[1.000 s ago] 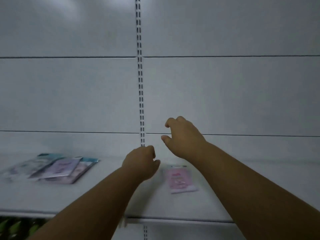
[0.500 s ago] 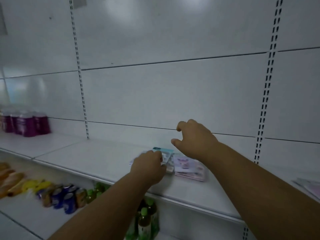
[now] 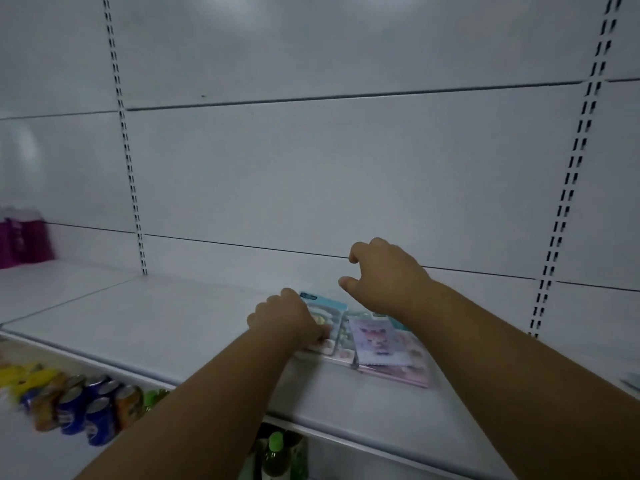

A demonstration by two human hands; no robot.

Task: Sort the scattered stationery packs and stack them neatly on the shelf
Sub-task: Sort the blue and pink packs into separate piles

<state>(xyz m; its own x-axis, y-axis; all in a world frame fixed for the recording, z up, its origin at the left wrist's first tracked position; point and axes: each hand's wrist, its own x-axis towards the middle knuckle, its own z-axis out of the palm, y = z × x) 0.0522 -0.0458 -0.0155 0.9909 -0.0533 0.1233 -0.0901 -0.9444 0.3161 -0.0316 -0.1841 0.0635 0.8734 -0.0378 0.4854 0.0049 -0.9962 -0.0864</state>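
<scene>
A small overlapping pile of stationery packs lies on the white shelf [image 3: 166, 323]. It holds a teal-topped pack [image 3: 328, 315], a purple pack [image 3: 377, 341] and a pink pack [image 3: 405, 374] underneath. My left hand [image 3: 287, 320] has its curled fingers on the near left corner of the teal-topped pack; the thumb is hidden. Just behind the pile hovers my right hand [image 3: 384, 275], fingers bent and apart, holding nothing. My right forearm covers the pile's right side.
Another pack's corner [image 3: 632, 384] shows at the far right edge of the shelf. Magenta bottles [image 3: 24, 240] stand far left. On the lower shelf are drink cans [image 3: 86, 407] and green bottles [image 3: 275, 448]. Slotted uprights [image 3: 571, 188] run up the back panel.
My view swung left from a single pink pack to this pile. My left hand moved forward onto the teal-topped pack, while my right hand kept hovering above the pile.
</scene>
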